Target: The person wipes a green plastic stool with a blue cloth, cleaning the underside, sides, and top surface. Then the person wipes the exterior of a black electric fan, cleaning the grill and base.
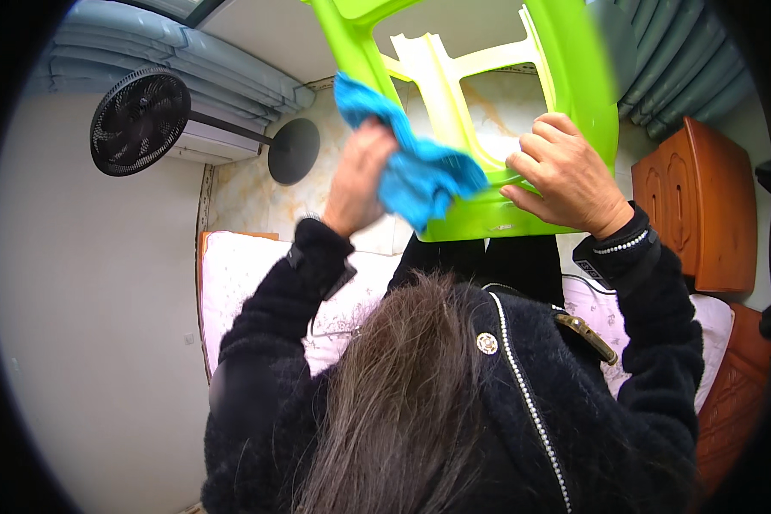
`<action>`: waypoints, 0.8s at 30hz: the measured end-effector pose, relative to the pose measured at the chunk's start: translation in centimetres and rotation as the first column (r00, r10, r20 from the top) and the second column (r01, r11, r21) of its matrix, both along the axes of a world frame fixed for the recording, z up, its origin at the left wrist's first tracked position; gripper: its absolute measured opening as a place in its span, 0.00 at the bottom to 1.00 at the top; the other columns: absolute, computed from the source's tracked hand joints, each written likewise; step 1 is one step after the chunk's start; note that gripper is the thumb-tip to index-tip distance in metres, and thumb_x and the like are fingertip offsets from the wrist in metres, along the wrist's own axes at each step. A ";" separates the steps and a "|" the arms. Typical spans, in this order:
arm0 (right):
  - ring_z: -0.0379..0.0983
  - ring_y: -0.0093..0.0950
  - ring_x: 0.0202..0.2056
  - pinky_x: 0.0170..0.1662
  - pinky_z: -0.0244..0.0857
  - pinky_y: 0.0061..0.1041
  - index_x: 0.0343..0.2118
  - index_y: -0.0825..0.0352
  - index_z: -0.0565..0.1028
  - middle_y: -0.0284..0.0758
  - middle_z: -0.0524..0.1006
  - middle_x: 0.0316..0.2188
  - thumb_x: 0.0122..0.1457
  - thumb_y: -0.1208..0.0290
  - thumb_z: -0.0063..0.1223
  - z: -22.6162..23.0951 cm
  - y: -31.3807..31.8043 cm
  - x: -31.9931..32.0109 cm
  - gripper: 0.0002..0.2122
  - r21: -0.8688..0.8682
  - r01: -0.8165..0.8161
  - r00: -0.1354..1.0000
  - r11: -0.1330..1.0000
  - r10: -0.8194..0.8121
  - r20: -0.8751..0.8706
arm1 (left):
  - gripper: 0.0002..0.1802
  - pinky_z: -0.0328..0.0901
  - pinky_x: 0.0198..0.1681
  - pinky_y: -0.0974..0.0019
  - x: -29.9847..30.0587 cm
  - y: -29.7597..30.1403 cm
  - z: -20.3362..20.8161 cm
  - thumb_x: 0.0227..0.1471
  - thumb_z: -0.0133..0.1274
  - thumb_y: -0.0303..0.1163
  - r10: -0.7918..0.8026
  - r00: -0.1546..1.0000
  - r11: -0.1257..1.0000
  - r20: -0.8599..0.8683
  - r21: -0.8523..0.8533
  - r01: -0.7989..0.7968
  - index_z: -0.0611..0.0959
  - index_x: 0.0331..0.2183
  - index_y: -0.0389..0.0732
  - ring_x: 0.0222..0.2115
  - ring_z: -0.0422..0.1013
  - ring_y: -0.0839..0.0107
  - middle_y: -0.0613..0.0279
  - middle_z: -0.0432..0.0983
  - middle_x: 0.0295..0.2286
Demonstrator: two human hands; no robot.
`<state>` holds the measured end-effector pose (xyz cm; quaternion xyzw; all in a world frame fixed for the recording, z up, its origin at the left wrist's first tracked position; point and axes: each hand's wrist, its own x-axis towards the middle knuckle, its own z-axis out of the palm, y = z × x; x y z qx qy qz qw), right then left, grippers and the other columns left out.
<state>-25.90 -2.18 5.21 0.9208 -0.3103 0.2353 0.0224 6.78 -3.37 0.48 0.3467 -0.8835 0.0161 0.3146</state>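
A bright green plastic stool [497,219] is held up in front of me, tilted, its openings and paler inner side facing up. My right hand [565,176] grips its near right edge, fingers curled over the rim. In my left hand [361,176] is a crumpled blue cloth [428,178], lying against the stool's near left side. Motion blurs that hand slightly, and the cloth covers part of its fingers. The stool's far end runs out of the picture at the top.
A black standing fan [141,120] with a round base is at the far left. To the right stands a brown wooden cabinet [694,206]. Blue-grey curtains [180,64] hang at the back. Beneath me spreads a pale pink flowered bed sheet [240,270].
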 end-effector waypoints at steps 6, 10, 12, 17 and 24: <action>0.72 0.34 0.35 0.50 0.64 0.32 0.23 0.66 0.74 0.34 0.72 0.24 0.45 0.61 0.67 0.5 0.4 -0.2 0.14 -0.064 -0.014 1.000 0.998 0.013 -0.008 | 0.19 0.56 0.63 0.47 2.2 -11.9 4.8 0.47 0.57 0.27 0.182 0.983 0.950 0.028 -0.261 -0.168 0.79 0.45 0.42 0.59 0.63 0.45 0.55 0.76 0.48; 0.71 0.33 0.34 0.48 0.64 0.31 0.23 0.65 0.75 0.33 0.73 0.24 0.45 0.60 0.67 0.4 0.5 -0.3 0.14 -0.064 -0.020 1.000 0.998 0.020 0.006 | 0.18 0.60 0.61 0.49 2.4 -11.0 4.7 0.46 0.58 0.27 0.062 0.998 0.980 -0.002 -0.189 -0.061 0.80 0.43 0.36 0.55 0.67 0.45 0.48 0.76 0.45; 0.71 0.34 0.35 0.49 0.65 0.33 0.23 0.65 0.72 0.34 0.71 0.25 0.44 0.62 0.67 0.2 0.2 -0.2 0.14 -0.015 -0.038 0.999 0.999 0.039 0.013 | 0.18 0.61 0.60 0.47 1.5 -7.8 3.5 0.44 0.59 0.25 -0.068 0.997 0.992 -0.026 -0.112 0.065 0.80 0.40 0.33 0.52 0.70 0.43 0.44 0.76 0.43; 0.71 0.33 0.35 0.49 0.65 0.32 0.21 0.65 0.71 0.33 0.70 0.25 0.44 0.61 0.66 -0.3 -0.2 -0.3 0.14 -0.053 -0.050 0.997 0.997 0.053 0.055 | 0.15 0.62 0.59 0.45 -0.3 2.5 0.7 0.41 0.62 0.31 -0.289 0.956 0.954 0.045 0.096 0.283 0.82 0.35 0.38 0.50 0.71 0.48 0.52 0.77 0.41; 0.71 0.34 0.35 0.49 0.65 0.32 0.21 0.64 0.73 0.34 0.71 0.25 0.44 0.62 0.65 -0.5 0.0 -0.6 0.13 -0.066 -0.059 0.995 0.996 0.063 0.073 | 0.18 0.61 0.59 0.49 1.1 -2.6 1.2 0.41 0.62 0.28 -0.151 0.964 0.986 0.219 -0.033 0.162 0.79 0.38 0.40 0.55 0.65 0.49 0.55 0.73 0.46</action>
